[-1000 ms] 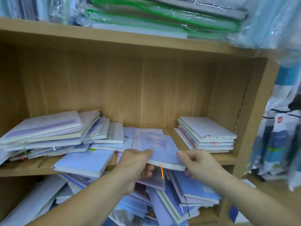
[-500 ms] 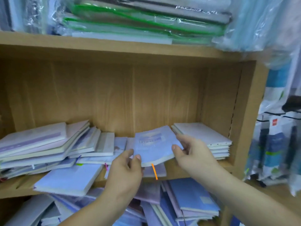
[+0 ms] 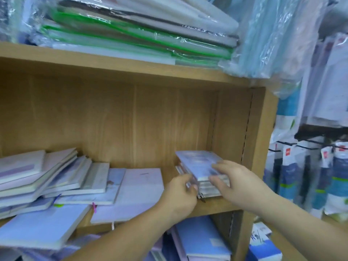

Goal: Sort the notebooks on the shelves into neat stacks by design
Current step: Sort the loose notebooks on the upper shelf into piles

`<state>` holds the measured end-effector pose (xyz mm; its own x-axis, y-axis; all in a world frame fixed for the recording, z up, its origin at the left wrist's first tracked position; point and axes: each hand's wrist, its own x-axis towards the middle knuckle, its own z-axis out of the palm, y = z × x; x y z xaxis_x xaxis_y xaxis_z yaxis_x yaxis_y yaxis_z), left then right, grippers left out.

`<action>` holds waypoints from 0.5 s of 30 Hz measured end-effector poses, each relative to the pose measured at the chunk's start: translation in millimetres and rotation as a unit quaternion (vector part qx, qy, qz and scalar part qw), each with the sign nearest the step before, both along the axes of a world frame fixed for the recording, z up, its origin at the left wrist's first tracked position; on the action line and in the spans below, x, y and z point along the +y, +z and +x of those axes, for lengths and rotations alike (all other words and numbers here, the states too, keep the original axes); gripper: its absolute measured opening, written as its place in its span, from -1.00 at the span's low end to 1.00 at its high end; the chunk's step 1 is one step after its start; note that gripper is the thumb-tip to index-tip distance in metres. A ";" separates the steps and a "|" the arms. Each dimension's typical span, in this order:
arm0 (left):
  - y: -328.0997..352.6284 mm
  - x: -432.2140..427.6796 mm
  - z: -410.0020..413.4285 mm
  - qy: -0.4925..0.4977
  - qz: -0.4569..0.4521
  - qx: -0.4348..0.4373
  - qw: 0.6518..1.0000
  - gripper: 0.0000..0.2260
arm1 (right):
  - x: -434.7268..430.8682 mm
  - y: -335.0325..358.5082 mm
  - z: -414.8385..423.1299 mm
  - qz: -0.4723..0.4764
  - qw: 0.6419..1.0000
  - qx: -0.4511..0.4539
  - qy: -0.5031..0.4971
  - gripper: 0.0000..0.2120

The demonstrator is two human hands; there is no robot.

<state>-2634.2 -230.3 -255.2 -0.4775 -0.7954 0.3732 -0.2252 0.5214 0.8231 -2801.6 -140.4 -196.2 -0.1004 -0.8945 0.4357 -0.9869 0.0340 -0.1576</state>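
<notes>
Down by my elbows, on the lower shelf, a blue notebook lay on top of a few others. At the left, a pale blue notebook hung out over the front lip of the middle shelf.

Farther in, both hands were at the right end of that shelf. My left grip was curled against the near left corner of the stack. The blur hid the fingertips, so I cannot tell whether it was grasping anything or only touching. My right grip was released, its fingers laid fairly straight across the cover of the top notebook and the thumb against the stack's front edge. That lilac-blue notebook lay flat on the stack, close to the right wall of the bookcase and turned a little askew from the ones under it.

Left of the stack, a lilac notebook lay flat on the shelf board. Beyond it a jumbled pile of pale notebooks leaned and overlapped toward the left end.

Above all this, on the upper shelf, lay plastic-wrapped packs with green and dark edges. Off to the right of the bookcase, packets hung from black hooks.
</notes>
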 end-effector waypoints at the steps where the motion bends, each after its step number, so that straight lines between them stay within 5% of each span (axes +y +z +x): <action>1: -1.0 1.4 5.6 -0.016 -0.001 -0.013 1.000 -0.74 | -1.0 -4.4 6.1 0.017 0.999 0.026 0.022 -0.57; 7: -5.6 12.5 73.6 0.015 -0.016 -0.057 0.998 -0.80 | -32.1 -17.7 25.5 0.077 0.991 0.098 0.046 -0.20; 11: -3.0 15.8 145.2 0.061 -0.043 -0.090 0.993 -0.80 | -55.1 -13.4 18.0 0.118 0.990 0.077 -0.024 -0.26; 15: -2.7 33.5 204.2 0.097 -0.026 -0.076 0.992 -0.79 | -62.6 -13.3 50.9 0.100 0.982 0.157 -0.038 -0.32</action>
